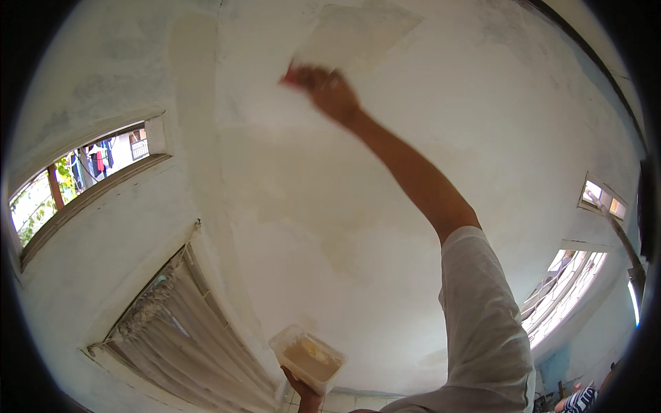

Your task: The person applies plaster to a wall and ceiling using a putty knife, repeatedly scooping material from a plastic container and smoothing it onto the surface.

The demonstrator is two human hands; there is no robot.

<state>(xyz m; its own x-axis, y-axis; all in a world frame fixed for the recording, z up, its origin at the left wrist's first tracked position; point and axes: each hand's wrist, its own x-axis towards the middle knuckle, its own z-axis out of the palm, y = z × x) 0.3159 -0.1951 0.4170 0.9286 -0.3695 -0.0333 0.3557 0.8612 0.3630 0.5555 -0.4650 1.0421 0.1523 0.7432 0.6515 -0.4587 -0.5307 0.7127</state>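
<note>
My right arm reaches up to the white wall (385, 179). Blurred by motion, my right hand (332, 93) is closed around a small red tool (290, 77) whose working end I cannot make out. Just above the hand, a darker beige patch (365, 31) with straight edges shows on the wall. Low in the view, my left hand (305, 394) supports a clear plastic tub (323, 385) from beneath and its side, fingers bent against it. A pale beige mixture (303, 358) lies in the tub, with yellowish smears up its inner wall.
On the left are a long window opening (82, 168) and, below it, a grey curtain (196, 330) across an opening. A barred window (561, 292) and a small vent window (602, 199) are at the right. Striped cloth (582, 399) shows at the lower right.
</note>
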